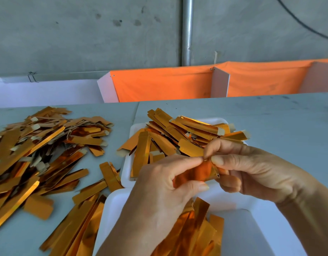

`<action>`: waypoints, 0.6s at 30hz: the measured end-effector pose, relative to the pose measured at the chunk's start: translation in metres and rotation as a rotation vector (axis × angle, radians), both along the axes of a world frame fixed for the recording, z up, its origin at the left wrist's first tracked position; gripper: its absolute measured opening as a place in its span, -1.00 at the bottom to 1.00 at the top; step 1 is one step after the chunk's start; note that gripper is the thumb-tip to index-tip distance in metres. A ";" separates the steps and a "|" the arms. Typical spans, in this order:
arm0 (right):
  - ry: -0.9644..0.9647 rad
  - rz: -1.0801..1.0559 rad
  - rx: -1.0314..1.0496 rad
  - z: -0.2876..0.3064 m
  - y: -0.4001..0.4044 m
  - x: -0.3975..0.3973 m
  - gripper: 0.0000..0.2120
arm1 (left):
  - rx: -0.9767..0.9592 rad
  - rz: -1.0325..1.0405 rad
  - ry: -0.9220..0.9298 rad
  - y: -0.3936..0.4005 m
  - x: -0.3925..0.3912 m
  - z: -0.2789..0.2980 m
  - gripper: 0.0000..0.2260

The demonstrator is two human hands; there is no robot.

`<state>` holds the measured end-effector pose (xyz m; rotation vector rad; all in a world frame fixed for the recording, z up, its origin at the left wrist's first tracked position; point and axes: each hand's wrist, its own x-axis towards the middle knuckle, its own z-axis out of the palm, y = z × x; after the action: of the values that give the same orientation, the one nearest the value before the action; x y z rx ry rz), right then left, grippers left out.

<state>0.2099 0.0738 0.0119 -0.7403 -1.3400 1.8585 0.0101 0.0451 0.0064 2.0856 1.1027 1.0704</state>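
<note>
- Two hands meet just right of the middle of the view and share one gold strip (200,172), held in the air above the trays
- Left hand (159,183) pinches the strip's lower end between thumb and forefinger, with the other fingers curled beneath; this looks like a steadying hold
- Right hand (252,172) pinches the strip's top edge with thumb tip and forefinger tip, right against the left forefinger; I judge the fingertips meet there to crease or close a fold in the foil card
- Lifting the piece clear of the tabletop (270,117) probably gives both thumbs room to work the small flap
- Far tray (126,169), white, sits just past the hands toward 12 o'clock; it is heaped with crossed gold strips, several with pale tabs at one end, some hanging over its rim
- Near tray (113,200), also white, lies below the hands at 6 o'clock; its strips lie roughly parallel and are partly hidden by the left wrist, so it may take the handled pieces, though I cannot tell for sure
- Loose pile (39,145) of the same strips spreads at 9 o'clock, well apart from the hands, with stray pieces (80,215) at 7 o'clock beside the near tray
- Orange cloth (159,85) hangs behind the tabletop at 12 o'clock
</note>
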 end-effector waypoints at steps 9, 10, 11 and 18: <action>-0.252 -0.160 0.117 0.009 -0.005 -0.004 -0.76 | 0.151 0.118 0.128 0.002 0.004 -0.004 -0.59; -0.303 -0.170 0.141 0.010 -0.005 -0.005 -0.76 | 0.168 0.113 0.145 0.001 0.004 -0.004 -0.59; -0.368 -0.179 0.173 0.010 -0.005 -0.006 -0.77 | 0.204 0.114 0.174 0.001 0.004 -0.004 -0.59; -0.540 -0.181 0.319 0.006 -0.005 -0.011 -0.81 | 0.283 0.138 0.469 0.001 0.004 0.001 -0.58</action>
<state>0.1984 0.0690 0.0177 -1.1956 -1.7806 1.3012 0.0141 0.0462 0.0074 2.6062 1.3966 0.8576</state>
